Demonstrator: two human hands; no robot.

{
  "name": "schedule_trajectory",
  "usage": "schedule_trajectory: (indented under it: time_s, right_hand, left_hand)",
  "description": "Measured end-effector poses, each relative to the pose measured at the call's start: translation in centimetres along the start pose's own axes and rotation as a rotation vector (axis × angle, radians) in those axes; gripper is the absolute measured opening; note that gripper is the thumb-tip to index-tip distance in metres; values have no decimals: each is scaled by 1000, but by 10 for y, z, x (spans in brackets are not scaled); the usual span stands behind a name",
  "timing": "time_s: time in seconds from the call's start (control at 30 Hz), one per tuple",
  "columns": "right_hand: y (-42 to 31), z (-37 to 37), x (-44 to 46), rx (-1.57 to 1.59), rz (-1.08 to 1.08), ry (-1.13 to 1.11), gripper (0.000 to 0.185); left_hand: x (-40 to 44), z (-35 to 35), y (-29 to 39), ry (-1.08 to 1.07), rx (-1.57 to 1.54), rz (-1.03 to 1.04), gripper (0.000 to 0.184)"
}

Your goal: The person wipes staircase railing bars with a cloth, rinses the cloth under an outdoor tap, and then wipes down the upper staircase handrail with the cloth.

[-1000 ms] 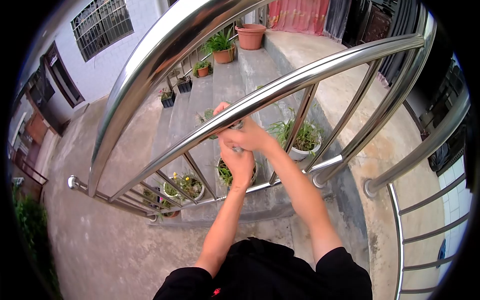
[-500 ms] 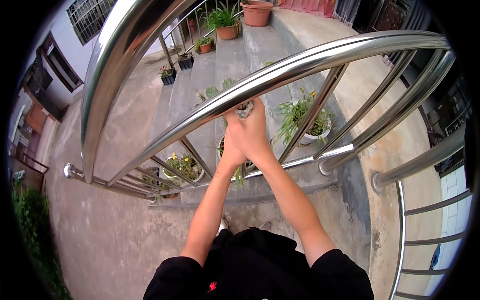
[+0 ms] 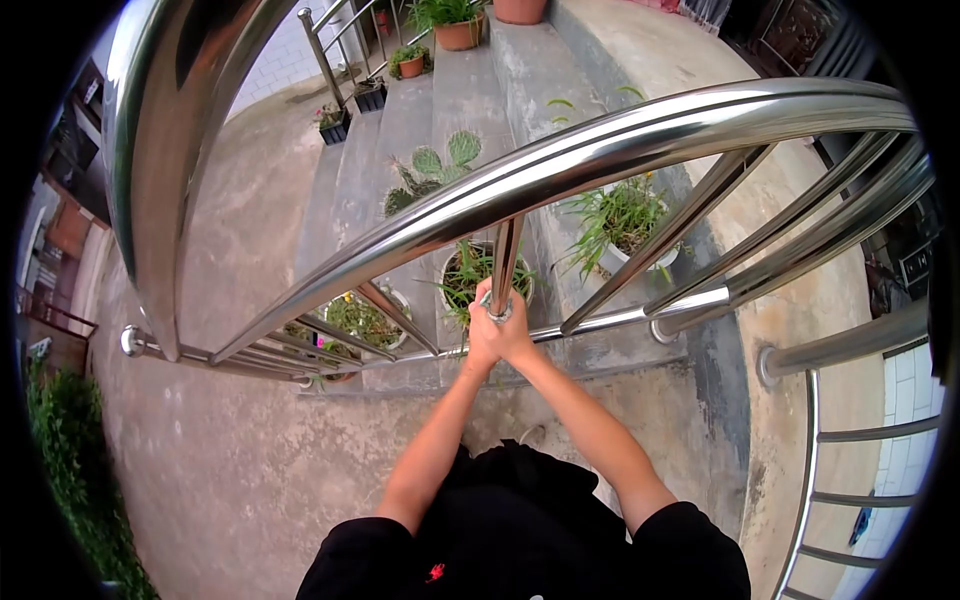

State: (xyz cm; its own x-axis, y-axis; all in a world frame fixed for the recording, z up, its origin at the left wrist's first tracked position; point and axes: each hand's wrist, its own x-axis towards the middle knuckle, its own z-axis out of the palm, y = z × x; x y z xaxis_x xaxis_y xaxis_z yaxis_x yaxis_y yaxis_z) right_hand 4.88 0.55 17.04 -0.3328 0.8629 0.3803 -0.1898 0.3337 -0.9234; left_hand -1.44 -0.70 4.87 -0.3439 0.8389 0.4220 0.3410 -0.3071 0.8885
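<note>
Both hands are together around one upright steel baluster [image 3: 506, 262] of the stair railing, below the thick polished handrail [image 3: 560, 165]. My left hand [image 3: 482, 335] wraps it from the left. From the right, my right hand [image 3: 515, 328] closes round it, pressed against the left. Between the fingers and the bar shows a crumpled silvery-grey wad [image 3: 493, 309]; its kind is not clear, though it resembles a scouring pad. The palms hide most of it. Just beyond the hands stands a potted grassy plant [image 3: 462, 280].
A cactus [image 3: 430, 170] and a white pot of spiky leaves [image 3: 625, 235] are on the grey steps [image 3: 400, 150]. Other pots [image 3: 370, 320] stand low at the left. A larger curved rail [image 3: 160, 150] rises at the left, and more railing [image 3: 805, 480] runs at the right.
Both hands have slid down the baluster with the grey wad, from just under the handrail to near the lower rail. The camera view has shifted slightly.
</note>
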Motion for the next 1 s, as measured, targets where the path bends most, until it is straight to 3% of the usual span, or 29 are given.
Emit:
schedule_trajectory:
  time_s: [0.1,0.2,0.3,0.33,0.4,0.43,0.5,0.57,0.67,0.73,0.8,0.87,1.0]
  right_hand:
    - [31,-4,-8,23,-15,-55,14]
    - [62,-5,-14,-41,-49,-96,15]
    - [75,-7,-19,-86,-55,-90,15]
    - [80,-7,-19,-106,-35,-78,15]
    - [85,-3,-18,-118,-46,-63,16]
    - [84,-1,-24,-137,-5,-6,19]
    - [59,-2,-32,-212,191,47,16]
    - [45,-6,-41,-265,140,61,26]
    - [30,-19,-54,-421,15,36,41]
    - [25,-28,-65,-569,-6,41,38]
    - [23,-35,-72,-541,15,38,32]
    - [17,-41,-77,-590,1,72,24]
    - [-4,-47,-86,-379,27,66,18]
  left_hand:
    - [-20,11,-53,3,55,-15,33]
    - [-39,29,-128,15,-35,-166,31]
    - [-29,71,-308,149,-476,-543,29]
    - [-31,56,-242,106,-359,-424,30]
    - [-20,9,-31,64,-120,-181,32]
    - [-19,1,-6,9,-17,-128,33]
    - [-22,2,-17,17,-55,-194,26]
    - [-42,-2,-71,22,-39,-271,18]
    - [-45,-1,-26,115,75,-279,29]
    - [-43,-4,17,161,138,-282,36]
    - [-44,-9,54,218,479,-209,38]
    - [-47,-14,67,262,534,-224,42]
    - [-63,-32,81,298,535,-245,49]
